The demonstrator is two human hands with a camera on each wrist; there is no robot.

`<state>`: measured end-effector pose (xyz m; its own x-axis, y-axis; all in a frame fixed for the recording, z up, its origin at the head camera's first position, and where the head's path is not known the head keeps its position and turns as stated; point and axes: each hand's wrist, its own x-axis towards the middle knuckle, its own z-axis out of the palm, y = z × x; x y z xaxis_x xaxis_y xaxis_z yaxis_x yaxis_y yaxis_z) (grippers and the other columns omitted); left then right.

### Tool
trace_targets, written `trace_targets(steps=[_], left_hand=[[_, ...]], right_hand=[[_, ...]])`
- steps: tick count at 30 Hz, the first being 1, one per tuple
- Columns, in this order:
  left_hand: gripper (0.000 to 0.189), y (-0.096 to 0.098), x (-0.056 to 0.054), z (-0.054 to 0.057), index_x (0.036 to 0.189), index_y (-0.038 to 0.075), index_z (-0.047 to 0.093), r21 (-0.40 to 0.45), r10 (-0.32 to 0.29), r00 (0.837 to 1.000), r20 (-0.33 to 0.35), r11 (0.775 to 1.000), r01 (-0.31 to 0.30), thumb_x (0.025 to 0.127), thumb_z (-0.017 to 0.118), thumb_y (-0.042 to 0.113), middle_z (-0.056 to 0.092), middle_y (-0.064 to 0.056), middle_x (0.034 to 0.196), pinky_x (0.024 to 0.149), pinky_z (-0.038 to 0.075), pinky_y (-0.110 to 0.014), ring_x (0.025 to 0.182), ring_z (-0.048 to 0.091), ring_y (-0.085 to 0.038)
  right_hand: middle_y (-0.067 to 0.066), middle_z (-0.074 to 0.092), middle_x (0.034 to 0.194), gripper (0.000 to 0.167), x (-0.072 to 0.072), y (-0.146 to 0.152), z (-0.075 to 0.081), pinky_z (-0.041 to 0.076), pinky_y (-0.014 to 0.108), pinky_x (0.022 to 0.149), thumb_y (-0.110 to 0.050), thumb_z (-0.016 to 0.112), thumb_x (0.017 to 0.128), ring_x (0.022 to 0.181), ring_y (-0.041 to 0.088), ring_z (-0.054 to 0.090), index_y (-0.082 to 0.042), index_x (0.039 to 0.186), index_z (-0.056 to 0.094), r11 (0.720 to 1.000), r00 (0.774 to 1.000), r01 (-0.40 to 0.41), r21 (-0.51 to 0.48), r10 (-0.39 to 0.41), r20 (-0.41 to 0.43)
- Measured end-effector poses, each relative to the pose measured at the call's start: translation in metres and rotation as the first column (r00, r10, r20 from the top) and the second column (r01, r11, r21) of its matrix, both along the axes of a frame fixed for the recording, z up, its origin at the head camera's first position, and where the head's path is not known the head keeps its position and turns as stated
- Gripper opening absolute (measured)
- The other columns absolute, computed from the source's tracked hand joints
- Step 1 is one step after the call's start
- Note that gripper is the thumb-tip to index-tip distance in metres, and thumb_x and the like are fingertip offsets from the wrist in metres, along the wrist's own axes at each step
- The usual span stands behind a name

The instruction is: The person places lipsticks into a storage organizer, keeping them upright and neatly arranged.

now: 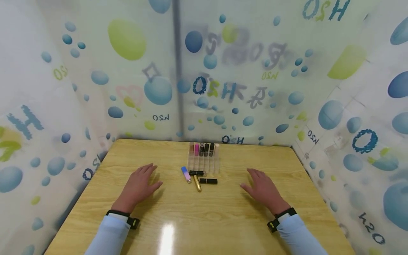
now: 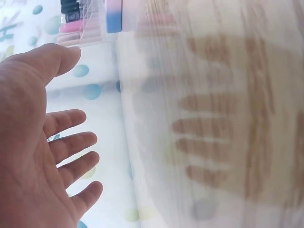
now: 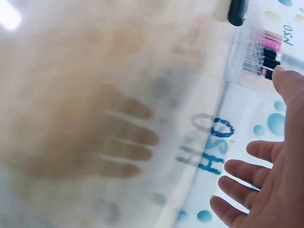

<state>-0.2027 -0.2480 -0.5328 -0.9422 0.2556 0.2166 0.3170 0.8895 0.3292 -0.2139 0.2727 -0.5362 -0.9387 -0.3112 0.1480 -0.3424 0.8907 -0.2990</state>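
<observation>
A clear lipstick organizer (image 1: 204, 163) stands toward the back of the table, with several lipstick tubes upright in its rear row, among them a pink tube (image 1: 196, 149). In front of it lie a blue-to-pink tube (image 1: 186, 174), a gold tube (image 1: 197, 183) and two black tubes, one against the organizer's front (image 1: 196, 173) and another to the right (image 1: 208, 181). My left hand (image 1: 140, 186), left of these, holds nothing, its fingers spread. To their right, my right hand (image 1: 262, 187) is likewise apart from everything, fingers extended.
The wooden table (image 1: 204, 212) has a glossy top that reflects both hands and a light. Patterned sheets with blue and green dots (image 1: 158, 90) rise behind it and on both sides. Each wrist wears a black strap (image 1: 282, 216).
</observation>
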Motion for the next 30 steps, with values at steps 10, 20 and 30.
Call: trace_targets(steps=[10,20,30], left_hand=[[0.069,0.007,-0.007,0.000,0.156,-0.004,0.056,0.061,-0.058,0.998,0.014,0.996,0.057,0.103,0.080,0.034,0.054,-0.030,0.160,0.116,0.043,-0.072,0.145,0.051,-0.054],[0.032,0.077,-0.036,0.008,0.125,0.009,0.077,-0.059,-0.418,0.907,-0.047,0.908,0.415,0.094,0.083,0.002,0.072,-0.008,0.132,0.108,0.056,-0.053,0.126,0.066,-0.033],[0.018,0.102,-0.058,-0.006,0.107,0.017,0.084,-0.225,-0.541,0.834,-0.106,0.830,0.510,0.097,0.083,0.001,0.073,0.001,0.108,0.087,0.059,-0.040,0.098,0.064,-0.020]], right_hand=[[0.026,0.054,0.160,0.079,0.006,0.003,-0.004,0.042,0.071,0.117,-0.052,0.070,0.107,0.146,0.050,0.052,0.003,0.161,0.050,1.000,1.000,0.007,-0.007,-0.007,0.008],[0.027,0.056,0.157,0.075,0.010,-0.001,0.000,0.043,0.070,0.117,-0.049,0.072,0.106,0.145,0.049,0.053,0.004,0.156,0.054,1.000,1.000,-0.004,-0.029,0.004,-0.012],[0.026,0.058,0.154,0.072,0.014,0.001,-0.001,0.044,0.069,0.118,-0.048,0.073,0.106,0.144,0.048,0.054,0.004,0.153,0.056,0.998,1.000,0.002,-0.055,-0.002,-0.003]])
